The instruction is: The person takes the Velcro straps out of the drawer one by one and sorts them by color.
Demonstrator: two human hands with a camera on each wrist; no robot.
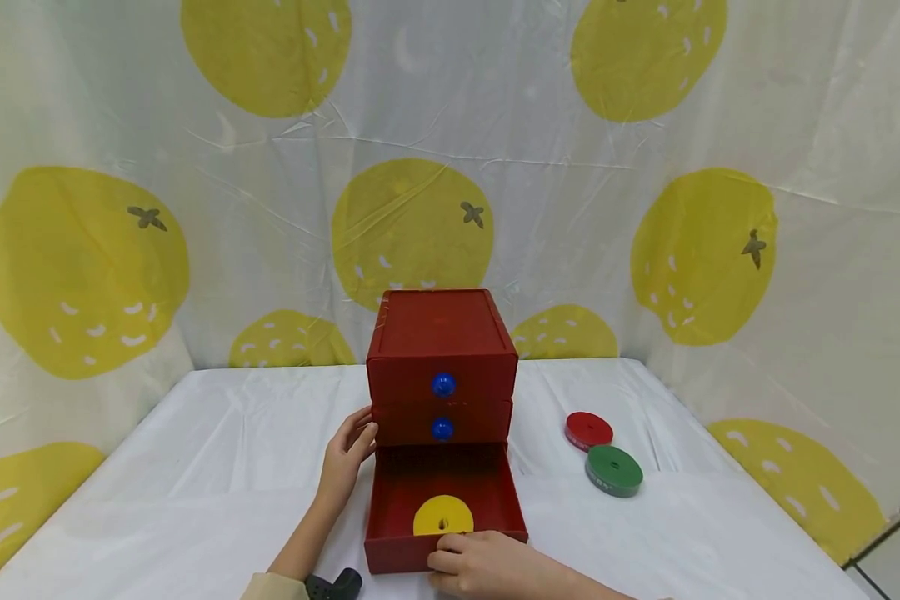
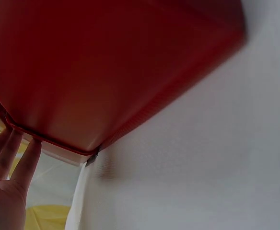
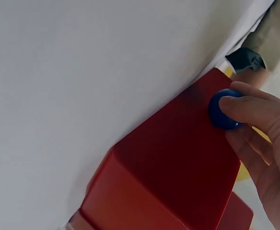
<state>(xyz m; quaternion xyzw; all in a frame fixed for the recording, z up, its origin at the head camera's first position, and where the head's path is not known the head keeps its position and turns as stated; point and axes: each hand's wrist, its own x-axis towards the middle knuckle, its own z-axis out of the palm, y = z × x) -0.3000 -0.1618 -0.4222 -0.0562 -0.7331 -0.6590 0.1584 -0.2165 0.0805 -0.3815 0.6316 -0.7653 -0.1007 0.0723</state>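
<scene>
A red drawer cabinet (image 1: 441, 325) with blue knobs stands on the table, its bottom drawer (image 1: 390, 556) pulled out toward me. Inside that drawer lies a yellow disc (image 1: 442, 512) with a small hole in its middle. My right hand (image 1: 487, 564) is at the drawer's front; in the right wrist view its thumb and fingers pinch the blue knob (image 3: 221, 112). My left hand (image 1: 347, 458) rests against the cabinet's left side, and in the left wrist view its fairly straight fingers (image 2: 27, 165) touch the red cabinet's edge.
To the right of the cabinet, a red disc (image 1: 588, 430) and a green disc (image 1: 614, 471) lie on the white-covered table (image 1: 255, 467), close together. Behind the table hangs a white curtain (image 1: 525, 217) with yellow fruit prints. A dark device (image 1: 335, 585) sits by the left wrist.
</scene>
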